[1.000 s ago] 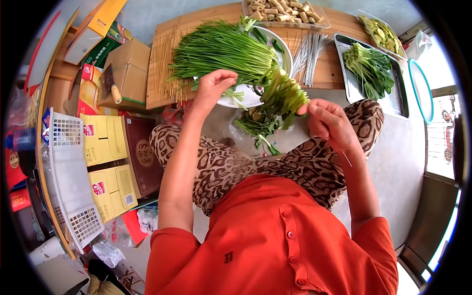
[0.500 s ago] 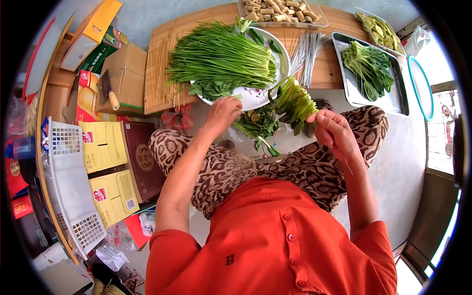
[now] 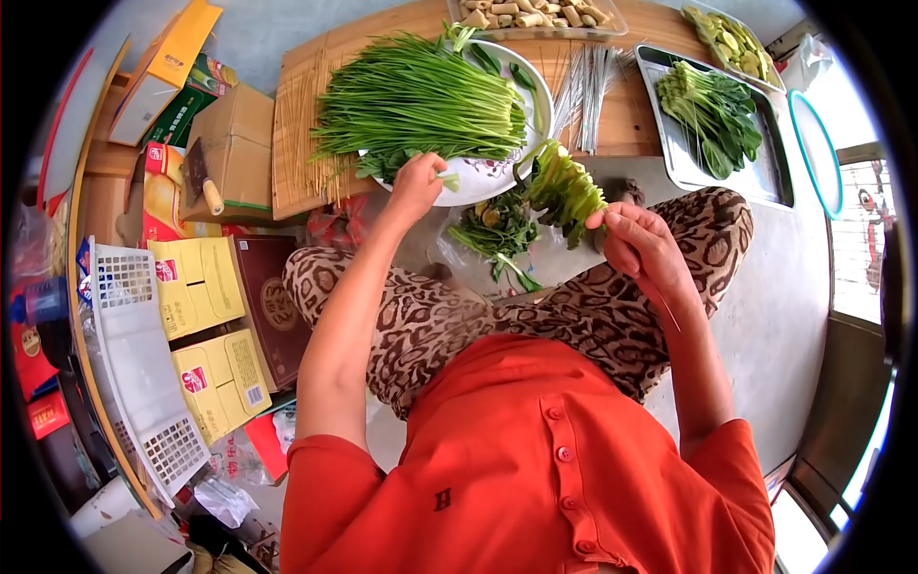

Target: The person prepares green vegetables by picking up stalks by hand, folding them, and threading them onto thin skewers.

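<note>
My right hand is closed around a thin skewer, whose bare end sticks out below the palm. Green leafy stems are threaded close together along its upper part. At the near edge of a white plate, my left hand has its fingers pinched, with a pale green leaf stem showing beside them. Loose leafy greens lie on the plate just behind that hand. A big heap of garlic chives covers most of the plate.
Bamboo skewers and metal skewers lie on the wooden table. Behind are a tub of tan rolls and a tray of skewered greens. Below the plate sits a bag of leaves. Cartons stand at left.
My left hand has moved slightly left and up along the plate's edge, with a pale green stem now showing at its fingers. My right hand still holds the skewer, almost unmoved.
</note>
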A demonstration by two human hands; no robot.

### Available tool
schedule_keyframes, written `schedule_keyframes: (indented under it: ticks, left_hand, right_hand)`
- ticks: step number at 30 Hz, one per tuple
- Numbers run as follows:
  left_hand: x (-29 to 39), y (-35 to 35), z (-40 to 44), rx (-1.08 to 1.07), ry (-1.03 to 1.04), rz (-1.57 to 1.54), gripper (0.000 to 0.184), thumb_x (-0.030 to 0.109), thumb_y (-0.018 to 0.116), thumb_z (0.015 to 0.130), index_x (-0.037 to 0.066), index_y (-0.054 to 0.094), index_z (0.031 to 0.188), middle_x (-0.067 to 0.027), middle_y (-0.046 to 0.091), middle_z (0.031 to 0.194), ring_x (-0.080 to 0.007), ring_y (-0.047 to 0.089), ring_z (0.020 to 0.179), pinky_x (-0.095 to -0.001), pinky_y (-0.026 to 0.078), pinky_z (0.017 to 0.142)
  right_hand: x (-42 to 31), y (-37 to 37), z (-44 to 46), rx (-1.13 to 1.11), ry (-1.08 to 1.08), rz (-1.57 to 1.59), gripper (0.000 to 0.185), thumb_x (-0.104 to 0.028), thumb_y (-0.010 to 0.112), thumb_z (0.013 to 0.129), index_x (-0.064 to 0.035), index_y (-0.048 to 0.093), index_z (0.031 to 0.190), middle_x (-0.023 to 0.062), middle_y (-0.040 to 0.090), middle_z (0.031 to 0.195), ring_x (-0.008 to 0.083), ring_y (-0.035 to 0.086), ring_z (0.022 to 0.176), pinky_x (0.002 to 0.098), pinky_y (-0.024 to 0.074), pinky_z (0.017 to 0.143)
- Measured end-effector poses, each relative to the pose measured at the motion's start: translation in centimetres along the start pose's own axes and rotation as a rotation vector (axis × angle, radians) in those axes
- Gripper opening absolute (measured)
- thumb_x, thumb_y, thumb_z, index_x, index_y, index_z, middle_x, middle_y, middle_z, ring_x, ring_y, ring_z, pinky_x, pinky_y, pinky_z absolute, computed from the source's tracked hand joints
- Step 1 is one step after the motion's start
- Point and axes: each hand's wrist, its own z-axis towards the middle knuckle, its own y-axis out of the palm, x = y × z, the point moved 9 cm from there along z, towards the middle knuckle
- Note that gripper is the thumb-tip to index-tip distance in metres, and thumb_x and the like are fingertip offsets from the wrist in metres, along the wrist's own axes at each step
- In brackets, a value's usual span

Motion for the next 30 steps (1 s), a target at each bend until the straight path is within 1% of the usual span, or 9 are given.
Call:
schedule_keyframes:
  ticks: [3,12,14,16,17,18,20,25,30]
  left_hand:
    - [0.5,0.4,-0.2,0.058,0.121,0.161,0.019,0.004,0.063,0.077,0.004,0.058,0.095,-0.0115,0.056,0.088,-0.0287,0.057,0.077,-0.0371,0.046,0.067]
    - [0.8,-0.7,0.6,0.077,0.054,0.19,0.011,0.008,0.064,0.08,0.005,0.062,0.089,-0.0122,0.057,0.087,-0.0321,0.059,0.08,-0.039,0.047,0.069]
    - [-0.5,-1.6,1.4,0.115,0.051,0.125,0.012,0.01,0.063,0.081,0.003,0.063,0.091,-0.0094,0.058,0.089,-0.028,0.059,0.079,-0.0366,0.047,0.069]
    - [-1.4,-4.8,1.6,0.384,0.222,-0.231,0.016,0.011,0.062,0.083,0.002,0.064,0.096,-0.0031,0.061,0.089,-0.0176,0.057,0.068,-0.0306,0.046,0.061]
    - [-3.5,-4.9,2.1,0.305,-0.038,-0.402,0.018,0.014,0.061,0.087,0.003,0.064,0.101,0.0019,0.063,0.089,-0.0073,0.05,0.06,-0.0232,0.041,0.052]
    - [-3.7,-5.8,1.9,0.317,-0.12,-0.506,0.017,0.015,0.059,0.089,0.005,0.064,0.101,0.0041,0.063,0.086,-0.0017,0.043,0.054,-0.0182,0.036,0.047]
    - [-2.5,-7.4,1.4,0.298,-0.178,-0.806,0.016,0.014,0.057,0.091,0.004,0.063,0.102,0.0027,0.063,0.087,-0.0009,0.038,0.053,-0.0178,0.034,0.047]
    - [-0.7,-11.2,0.7,0.277,-0.031,-0.911,0.016,0.018,0.051,0.095,0.006,0.058,0.103,-0.0039,0.064,0.09,-0.0032,0.044,0.062,-0.0186,0.037,0.059]
    - [-1.7,-11.8,-0.1,0.363,-0.025,-1.018,0.017,0.02,0.049,0.096,0.005,0.053,0.105,-0.0085,0.063,0.097,-0.0127,0.055,0.08,-0.0301,0.043,0.08]
  right_hand:
    - [0.3,0.0,0.0,-0.007,0.007,0.004,0.024,-0.02,0.046,0.097,-0.0025,0.062,0.095,-0.0065,0.034,0.048,0.0031,0.027,0.042,0.0195,0.0213,0.042]
    - [0.4,0.4,0.0,-0.021,0.009,0.021,0.024,-0.019,0.045,0.097,-0.0024,0.062,0.096,-0.0069,0.035,0.048,0.0027,0.027,0.042,0.0193,0.0209,0.042]
    - [0.5,0.4,0.1,-0.027,0.005,0.028,0.024,-0.019,0.045,0.097,-0.0025,0.062,0.097,-0.0069,0.035,0.048,0.0027,0.027,0.042,0.0194,0.0209,0.042]
    - [0.5,0.4,0.2,-0.024,0.006,0.017,0.024,-0.02,0.045,0.097,-0.0024,0.062,0.097,-0.0069,0.035,0.048,0.0027,0.026,0.042,0.0194,0.0209,0.042]
    - [0.5,0.5,0.3,-0.027,0.005,0.017,0.024,-0.02,0.045,0.097,-0.0024,0.062,0.097,-0.0069,0.035,0.048,0.0027,0.026,0.042,0.0194,0.0209,0.042]
    - [0.5,0.5,0.3,-0.02,0.015,0.021,0.023,-0.02,0.046,0.098,-0.0032,0.062,0.095,-0.0068,0.035,0.048,0.0029,0.027,0.042,0.0193,0.0216,0.042]
    - [0.4,0.6,0.4,-0.015,0.021,0.022,0.023,-0.02,0.046,0.098,-0.0039,0.062,0.093,-0.0066,0.035,0.047,0.0031,0.028,0.042,0.0191,0.0224,0.042]
    - [0.6,0.7,0.5,-0.012,0.036,0.02,0.023,-0.02,0.046,0.098,-0.0042,0.062,0.093,-0.0066,0.034,0.047,0.0031,0.028,0.042,0.0191,0.0222,0.042]
    - [0.7,1.1,0.6,-0.023,0.032,0.009,0.023,-0.02,0.045,0.098,-0.0042,0.061,0.094,-0.0066,0.034,0.047,0.0032,0.028,0.041,0.0192,0.0221,0.042]
